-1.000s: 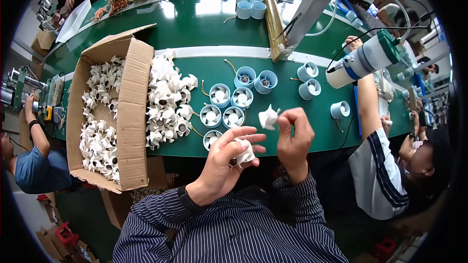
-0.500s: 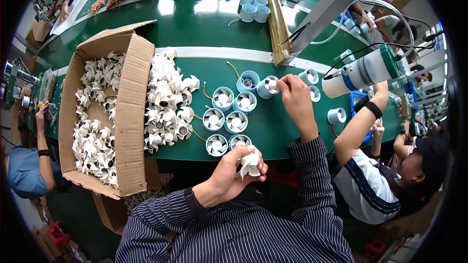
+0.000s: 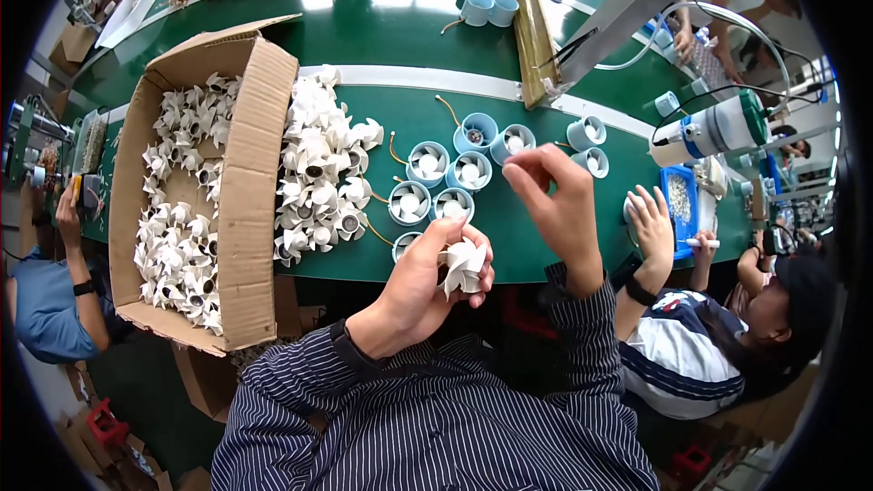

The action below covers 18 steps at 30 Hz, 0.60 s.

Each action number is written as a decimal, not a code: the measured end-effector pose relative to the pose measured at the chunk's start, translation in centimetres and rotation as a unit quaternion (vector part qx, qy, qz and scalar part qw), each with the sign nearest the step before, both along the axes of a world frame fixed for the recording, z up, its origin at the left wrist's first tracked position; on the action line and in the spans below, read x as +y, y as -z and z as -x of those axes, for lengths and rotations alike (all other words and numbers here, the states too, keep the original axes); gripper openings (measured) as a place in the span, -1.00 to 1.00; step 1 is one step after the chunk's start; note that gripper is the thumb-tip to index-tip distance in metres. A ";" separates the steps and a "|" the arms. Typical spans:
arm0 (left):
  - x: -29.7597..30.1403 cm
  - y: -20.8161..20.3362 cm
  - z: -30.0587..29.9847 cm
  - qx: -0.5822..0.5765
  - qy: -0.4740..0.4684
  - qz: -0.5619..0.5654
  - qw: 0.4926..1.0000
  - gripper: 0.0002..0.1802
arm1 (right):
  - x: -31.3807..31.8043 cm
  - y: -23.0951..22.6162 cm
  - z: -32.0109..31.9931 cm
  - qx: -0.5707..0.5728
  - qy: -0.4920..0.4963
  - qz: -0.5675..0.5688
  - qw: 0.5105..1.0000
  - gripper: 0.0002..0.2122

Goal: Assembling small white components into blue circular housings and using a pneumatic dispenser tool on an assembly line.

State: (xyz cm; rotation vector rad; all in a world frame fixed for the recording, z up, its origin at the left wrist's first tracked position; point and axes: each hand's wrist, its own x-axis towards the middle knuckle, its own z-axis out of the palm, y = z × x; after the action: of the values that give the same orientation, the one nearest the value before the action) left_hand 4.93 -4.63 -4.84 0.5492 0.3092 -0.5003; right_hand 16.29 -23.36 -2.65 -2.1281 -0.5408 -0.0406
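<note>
My left hand [image 3: 409, 286] is closed around a white fan impeller [image 3: 463, 266], its curved blades showing between thumb and fingers. My right hand [image 3: 562, 205] is raised over the green bench, fingers loosely bent and apart, and I see nothing in it. Just left of its fingertips stands a light blue round fan housing [image 3: 513, 143] with a white impeller seated inside. Beside that, another blue housing [image 3: 475, 133] has no impeller, and its dark centre shows. Several more housings with impellers stand in two rows nearer me, with thin wires; my left hand partly hides the nearest ones.
To the left, a cardboard box [image 3: 250, 209] holds many white impellers, and a heap of loose impellers [image 3: 314, 164] lies beside it. A metal post [image 3: 627, 14] rises behind the housings. At right, a co-worker's hand [image 3: 650, 223] is near a blue tray [image 3: 670, 184].
My right hand has drawn back from the housing, leaving its impeller seated there. My left hand still holds its impeller. The co-worker's arm has come down from the hanging cylindrical tool.
</note>
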 end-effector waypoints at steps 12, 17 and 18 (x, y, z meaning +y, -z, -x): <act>0.7 -0.9 0.2 -0.180 -0.091 -0.339 0.919 -0.51 | 0.6 -2.8 5.5 0.395 -0.104 -0.168 0.897 -0.85; 1.3 -1.1 -0.1 -0.143 -0.070 -0.291 0.943 -0.50 | -0.5 0.8 4.1 0.422 -0.083 -0.401 0.809 -0.81; 1.5 -1.2 -0.3 -0.132 -0.066 -0.248 0.957 -0.55 | -0.9 1.8 3.1 0.428 -0.120 -0.471 0.762 -0.82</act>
State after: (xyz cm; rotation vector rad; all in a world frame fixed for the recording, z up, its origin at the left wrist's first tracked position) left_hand 5.21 -3.13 -3.66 1.0662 0.2111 -0.2110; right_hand 13.16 -24.24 -4.49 -0.8925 -0.1434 0.6493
